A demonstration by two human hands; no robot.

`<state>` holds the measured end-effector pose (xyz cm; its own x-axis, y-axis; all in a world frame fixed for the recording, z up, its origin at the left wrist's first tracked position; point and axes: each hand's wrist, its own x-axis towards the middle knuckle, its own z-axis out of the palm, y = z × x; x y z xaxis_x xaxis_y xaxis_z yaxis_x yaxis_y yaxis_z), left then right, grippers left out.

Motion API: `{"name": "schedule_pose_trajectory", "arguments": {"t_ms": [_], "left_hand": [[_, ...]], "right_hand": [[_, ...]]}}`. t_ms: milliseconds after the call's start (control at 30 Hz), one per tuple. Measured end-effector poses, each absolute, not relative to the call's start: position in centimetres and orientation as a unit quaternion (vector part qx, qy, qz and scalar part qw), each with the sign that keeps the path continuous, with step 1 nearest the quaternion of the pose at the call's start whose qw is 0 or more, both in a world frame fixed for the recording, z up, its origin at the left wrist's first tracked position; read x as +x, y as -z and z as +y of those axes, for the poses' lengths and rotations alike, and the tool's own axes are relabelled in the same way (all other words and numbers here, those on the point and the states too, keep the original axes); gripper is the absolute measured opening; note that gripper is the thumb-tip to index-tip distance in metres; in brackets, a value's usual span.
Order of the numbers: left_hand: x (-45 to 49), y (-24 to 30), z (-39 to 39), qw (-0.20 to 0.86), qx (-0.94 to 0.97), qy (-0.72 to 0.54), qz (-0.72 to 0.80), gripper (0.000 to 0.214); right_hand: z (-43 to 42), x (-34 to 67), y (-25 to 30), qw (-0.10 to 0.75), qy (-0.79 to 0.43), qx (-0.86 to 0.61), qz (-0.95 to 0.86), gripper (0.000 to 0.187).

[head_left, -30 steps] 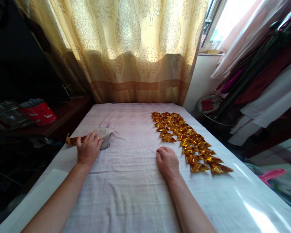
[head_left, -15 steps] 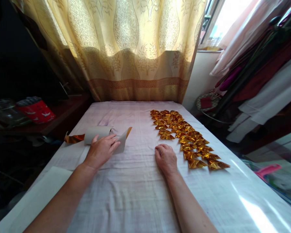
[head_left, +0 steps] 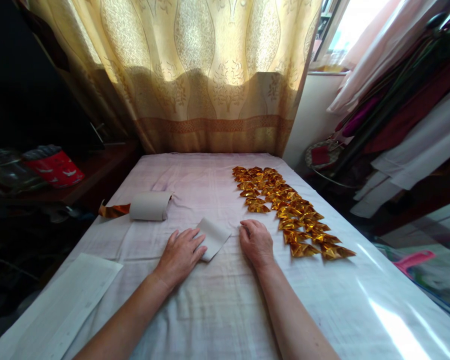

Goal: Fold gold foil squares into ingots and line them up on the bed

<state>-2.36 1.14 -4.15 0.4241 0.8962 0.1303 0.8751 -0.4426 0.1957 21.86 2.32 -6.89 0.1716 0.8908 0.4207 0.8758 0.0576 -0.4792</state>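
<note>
A small square of paper, pale grey side up, lies at an angle on the sheeted bed between my hands. My left hand rests on its left edge with the fingers spread. Close to the paper's right corner, my right hand lies curled on the sheet; whatever its fingers may hold is hidden. A curled stack of the same grey paper sits to the upper left, with a strip of copper-gold foil sticking out of its left end. Folded gold foil pieces stand in rows beyond my right hand.
A long white paper sheet lies at the bed's left edge. On the dark cabinet at left is a red container. A yellow curtain hangs at the far end. Clothes hang at right, above a pink handle.
My left hand has moved right and toward me from the curled stack, bringing one paper square to the middle, where it lies flat. My right hand has stayed in place.
</note>
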Motion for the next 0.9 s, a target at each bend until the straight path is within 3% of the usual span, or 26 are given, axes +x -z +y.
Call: {"name": "schedule_pose_trajectory", "arguments": {"t_ms": [300, 533, 900], "left_hand": [[-2.3, 3.6, 1.1, -0.023, 0.815, -0.108, 0.57, 0.032], [-2.0, 3.3, 1.2, -0.009, 0.818, -0.098, 0.567, 0.033], [-2.4, 2.6, 0.8, 0.02, 0.82, -0.074, 0.567, 0.033]], "right_hand": [[-0.5, 19.0, 5.6, 0.349, -0.036, -0.539, -0.766, 0.021], [-1.6, 17.3, 5.2, 0.267, -0.016, -0.457, -0.848, 0.047], [-1.3, 17.1, 5.8, 0.252, -0.002, -0.387, -0.887, 0.011]]}}
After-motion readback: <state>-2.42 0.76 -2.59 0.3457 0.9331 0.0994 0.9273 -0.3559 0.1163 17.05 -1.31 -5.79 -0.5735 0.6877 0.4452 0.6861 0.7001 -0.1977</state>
